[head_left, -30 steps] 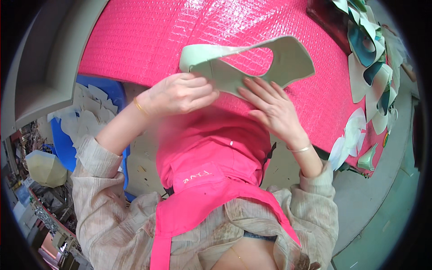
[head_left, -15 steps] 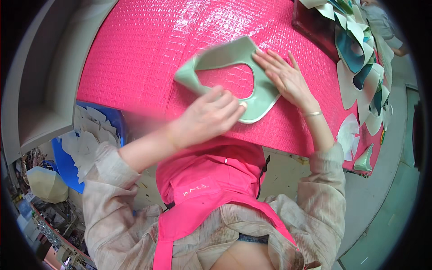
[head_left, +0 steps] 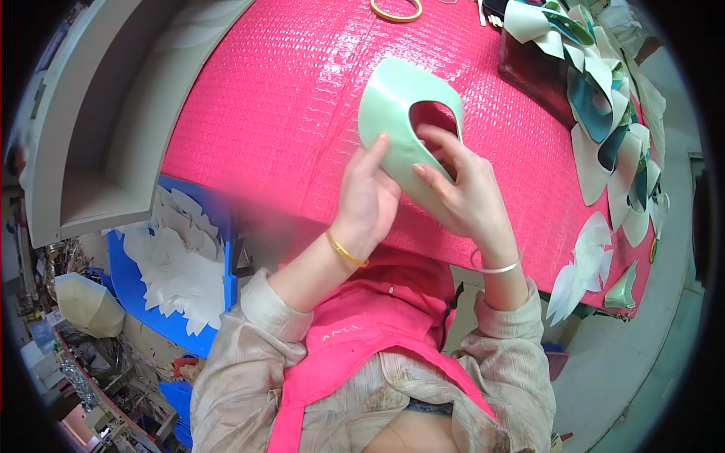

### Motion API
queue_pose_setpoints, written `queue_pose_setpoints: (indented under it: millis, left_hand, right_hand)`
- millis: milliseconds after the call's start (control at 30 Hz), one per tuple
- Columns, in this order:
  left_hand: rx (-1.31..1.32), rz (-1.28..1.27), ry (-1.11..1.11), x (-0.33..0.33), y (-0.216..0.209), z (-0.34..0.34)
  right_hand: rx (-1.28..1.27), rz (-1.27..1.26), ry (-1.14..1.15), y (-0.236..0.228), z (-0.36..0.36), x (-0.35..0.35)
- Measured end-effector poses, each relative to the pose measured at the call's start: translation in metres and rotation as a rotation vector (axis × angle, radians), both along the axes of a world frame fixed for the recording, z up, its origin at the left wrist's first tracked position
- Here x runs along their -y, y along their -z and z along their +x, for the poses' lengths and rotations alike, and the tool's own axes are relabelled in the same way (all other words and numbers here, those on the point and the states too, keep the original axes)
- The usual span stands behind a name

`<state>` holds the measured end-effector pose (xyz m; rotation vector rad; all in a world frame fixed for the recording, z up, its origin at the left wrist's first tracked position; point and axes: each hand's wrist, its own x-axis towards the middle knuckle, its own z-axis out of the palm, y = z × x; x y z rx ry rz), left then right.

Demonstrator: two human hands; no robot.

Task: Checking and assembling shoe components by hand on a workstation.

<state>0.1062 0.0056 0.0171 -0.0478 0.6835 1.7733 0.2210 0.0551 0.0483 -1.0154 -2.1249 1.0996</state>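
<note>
Green piece (head_left: 390,115) has tilted up by near edge of bench (head_left: 272,113); our left hand (head_left: 366,200) and right hand (head_left: 473,198) grip it; avoid creasing.

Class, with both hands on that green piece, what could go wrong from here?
The right hand has fingers at the opening in the pale green piece; a hard tug might stretch that edge.
The left hand, thumb against the piece, might crease it.
White cut pieces lie near the edge of the pink table; the right sleeve might brush them off.
</note>
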Motion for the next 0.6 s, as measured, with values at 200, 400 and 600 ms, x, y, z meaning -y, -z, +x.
queue_pose_setpoints:
  millis: [200,400,600]
  left_hand:
    - [-0.536,-0.046,0.191,-0.002,-0.001,-0.061]
    - [-0.518,-0.049,-0.012,-0.007,-0.004,-0.046]
    - [-0.567,-0.052,-0.150,-0.009,-0.013,-0.042]
  right_hand:
    - [0.192,-0.099,-0.186,-0.010,-0.002,0.002]
    - [0.219,-0.003,-0.063,0.002,-0.039,0.008]
    - [0.173,-0.041,0.031,0.004,-0.056,0.011]
